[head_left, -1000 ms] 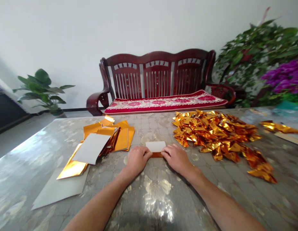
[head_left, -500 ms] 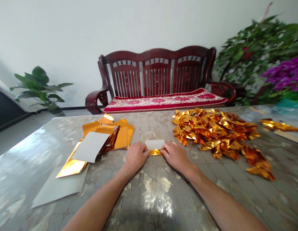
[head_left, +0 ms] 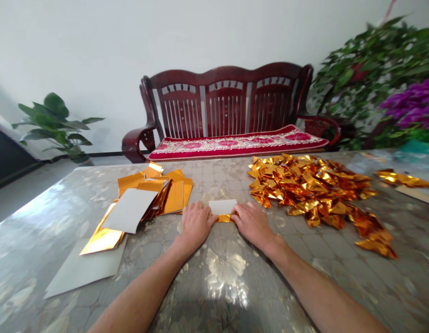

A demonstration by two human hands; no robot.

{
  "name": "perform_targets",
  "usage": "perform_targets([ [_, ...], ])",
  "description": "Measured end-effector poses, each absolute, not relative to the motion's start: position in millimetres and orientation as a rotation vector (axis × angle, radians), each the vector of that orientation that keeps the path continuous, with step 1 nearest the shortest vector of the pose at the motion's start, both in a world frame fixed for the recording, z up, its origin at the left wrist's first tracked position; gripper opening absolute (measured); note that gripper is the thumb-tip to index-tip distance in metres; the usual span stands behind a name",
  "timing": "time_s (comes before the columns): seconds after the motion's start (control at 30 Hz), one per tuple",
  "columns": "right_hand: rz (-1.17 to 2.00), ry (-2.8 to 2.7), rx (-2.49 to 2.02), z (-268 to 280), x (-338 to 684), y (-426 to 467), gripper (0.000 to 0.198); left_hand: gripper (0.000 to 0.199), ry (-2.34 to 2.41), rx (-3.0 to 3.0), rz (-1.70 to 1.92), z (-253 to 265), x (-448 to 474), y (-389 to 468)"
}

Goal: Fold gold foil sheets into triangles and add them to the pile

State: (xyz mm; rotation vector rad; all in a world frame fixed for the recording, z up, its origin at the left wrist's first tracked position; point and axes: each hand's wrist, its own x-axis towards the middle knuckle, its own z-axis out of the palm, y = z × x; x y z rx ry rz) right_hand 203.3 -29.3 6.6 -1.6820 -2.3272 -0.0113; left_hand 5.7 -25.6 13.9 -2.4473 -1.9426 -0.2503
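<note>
A sheet of gold foil paper [head_left: 223, 206] lies on the table between my hands, white side up, with its near edge folded over into a narrow gold strip. My left hand [head_left: 196, 224] pinches the left end of that fold, thumb along the strip. At the other end, my right hand [head_left: 252, 224] grips the fold with its fingers closed. To the left lies a loose stack of gold paper sheets [head_left: 174, 196], with a white-backed sheet [head_left: 131, 210] on it. A large heap of folded gold paper pieces [head_left: 304, 185] spreads out on the right.
The patterned table [head_left: 214, 286] is glossy. A pale sheet [head_left: 86, 273] lies at its left. Beyond stands a dark red wooden bench [head_left: 224, 108] with a red patterned cushion [head_left: 235, 143]. Plants [head_left: 62, 129] stand left and right, with purple flowers [head_left: 412, 104] at far right.
Both hands stay on the folded edge, with only slight finger movement along it. The view has shifted a little; the piles look the same.
</note>
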Motion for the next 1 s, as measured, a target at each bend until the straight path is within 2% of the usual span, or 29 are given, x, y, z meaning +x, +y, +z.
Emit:
perform_targets([
  [0.2,-0.026,-2.315,-1.713,3.8,203.7,-29.9,0.011,0.032,-1.943,-2.426,-0.233,12.1,7.4,-28.7],
  [0.3,-0.040,-2.301,-1.720,3.6,203.3,-30.7,0.013,0.026,-1.915,-2.423,-0.337,10.8,8.5,-30.0],
  [0.43,-0.057,-2.303,-1.722,5.9,201.3,-32.4,0.015,0.021,-1.677,-2.627,-0.455,6.3,11.2,-31.2],
  [0.6,-0.068,-2.260,-1.767,4.6,194.9,-36.7,0.018,0.018,-1.430,-2.786,-0.281,4.5,17.6,-39.6],
  [0.83,-0.081,-2.171,-1.804,-2.2,182.1,-40.2,0.037,0.019,-1.447,-2.716,-0.100,6.4,27.6,-52.7],
  [1.0,-0.090,-2.196,-1.755,-6.1,184.3,-37.2,0.041,0.019,-1.467,-2.711,-0.089,8.4,27.2,-57.4],
])
